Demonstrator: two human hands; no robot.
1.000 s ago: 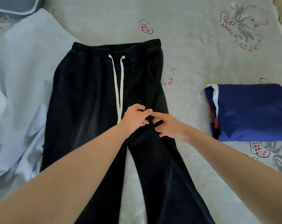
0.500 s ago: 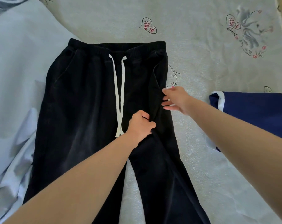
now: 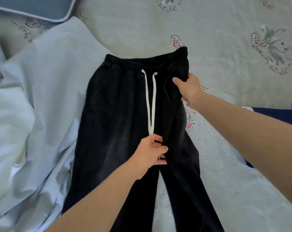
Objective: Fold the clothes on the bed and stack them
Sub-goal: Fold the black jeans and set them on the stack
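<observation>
Lying waistband toward the head end of the bed [image 3: 225,81], the black trousers [image 3: 121,131] run lengthwise, legs trailing toward the person at the foot edge. The right hand [image 3: 189,91] grasps the right side seam just below the waistband, thumb over the cloth and fingers tucked behind, and that edge stands lifted off the sheet. The left hand [image 3: 152,153] pinches the fabric at the crotch, directly below the ends of the white drawstring [image 3: 150,101]. The long axis of the garment passes between the two hands, so the left hand marks the fold line while the right holds the half to be carried leftward across it. Judged from this, a lengthwise fold is under way. A folded blue garment [image 3: 275,116] sits at the right edge; pale bedding [image 3: 41,97] lies along the left.
</observation>
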